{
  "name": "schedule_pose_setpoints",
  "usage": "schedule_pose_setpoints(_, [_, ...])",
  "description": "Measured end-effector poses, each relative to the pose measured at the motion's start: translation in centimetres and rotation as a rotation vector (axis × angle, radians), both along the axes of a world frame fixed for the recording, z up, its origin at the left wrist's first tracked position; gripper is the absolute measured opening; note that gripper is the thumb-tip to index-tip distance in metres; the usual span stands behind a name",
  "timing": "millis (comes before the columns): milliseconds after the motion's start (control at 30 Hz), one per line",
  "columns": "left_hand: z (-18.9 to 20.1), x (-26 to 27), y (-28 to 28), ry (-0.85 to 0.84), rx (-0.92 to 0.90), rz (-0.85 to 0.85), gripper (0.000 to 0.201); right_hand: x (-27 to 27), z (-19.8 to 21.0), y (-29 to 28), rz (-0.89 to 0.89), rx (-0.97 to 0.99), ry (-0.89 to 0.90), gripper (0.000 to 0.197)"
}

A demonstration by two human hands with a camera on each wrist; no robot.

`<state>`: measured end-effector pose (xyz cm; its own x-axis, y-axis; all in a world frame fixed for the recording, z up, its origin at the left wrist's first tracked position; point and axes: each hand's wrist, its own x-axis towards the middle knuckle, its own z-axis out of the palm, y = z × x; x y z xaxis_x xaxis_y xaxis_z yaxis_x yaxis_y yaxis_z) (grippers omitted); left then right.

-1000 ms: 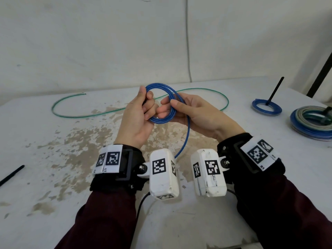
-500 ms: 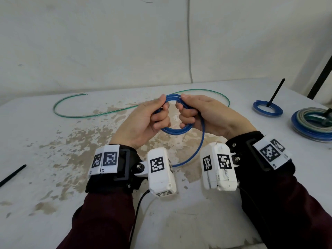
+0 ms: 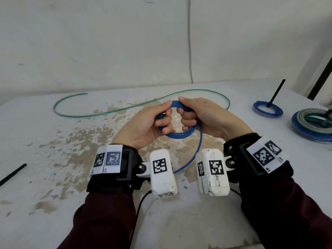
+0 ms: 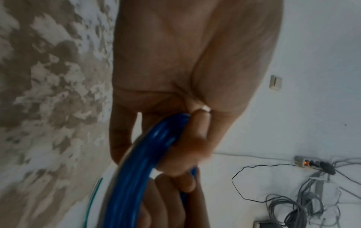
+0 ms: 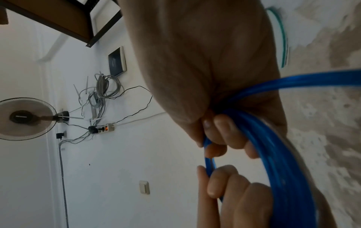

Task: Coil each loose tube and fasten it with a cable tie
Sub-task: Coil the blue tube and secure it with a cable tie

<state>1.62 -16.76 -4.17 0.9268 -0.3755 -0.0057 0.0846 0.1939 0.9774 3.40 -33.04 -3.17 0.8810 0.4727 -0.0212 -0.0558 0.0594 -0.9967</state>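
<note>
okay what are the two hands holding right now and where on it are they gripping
Both grip the coiled blue plastic tube: the left hand curls round the coil's left side, the right hand round its right side. The tube's loose tail hangs down free.

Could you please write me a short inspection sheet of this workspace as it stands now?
Surface: white table, brown worn patches.
Job's things: blue tube part coiled, tail trailing down; green tube loose on the table; black cable tie at left edge.
Clutter: small blue coil and a bigger stack of coils at right, black ties sticking up.
Hands: left hand and right hand both grip the blue coil.
Cables: black lead below left wrist.
Surroundings: pale wall.
</note>
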Motion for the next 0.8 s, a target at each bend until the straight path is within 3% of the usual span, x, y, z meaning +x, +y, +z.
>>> schedule_pose_setpoints(100, [-0.4, 0.3, 0.0, -0.087, 0.042, 0.08, 0.034, 0.0, -0.1, 0.1, -0.047, -0.005, -0.007, 0.038])
schedule_pose_setpoints(233, [-0.4, 0.6, -0.4, -0.156, -0.066, 0.212, 0.033, 0.5, -0.1, -0.1, -0.108, 0.033, -0.021, 0.041])
schedule_pose_setpoints(333, [0.0, 0.3, -0.7, -0.048, -0.024, 0.12, 0.037, 0.4, -0.1, 0.0, -0.07, 0.033, -0.031, 0.038])
schedule_pose_setpoints(433, [-0.2, 0.0, -0.9, -0.149, 0.11, 0.078, 0.034, 0.2, -0.1, 0.5, -0.05, -0.024, -0.037, 0.039])
schedule_pose_setpoints(567, [-0.5, 0.4, -1.0, -0.177, -0.088, 0.196, 0.035, 0.3, 0.1, 0.4, -0.116, 0.029, 0.002, 0.043])
schedule_pose_setpoints(633, [-0.2, 0.3, -1.0, -0.085, -0.16, 0.111, 0.038, 0.2, 0.2, 0.1, -0.106, 0.043, -0.011, 0.042])
schedule_pose_setpoints(733, [0.0, -0.2, -1.0, -0.015, -0.051, -0.037, 0.038, 0.1, 0.1, 0.2, -0.09, -0.052, -0.079, 0.042])
schedule_pose_setpoints(800, [-0.2, -0.1, -1.2, -0.055, -0.015, -0.005, 0.038, 0.1, 0.0, 0.4, -0.102, -0.079, -0.091, 0.041])
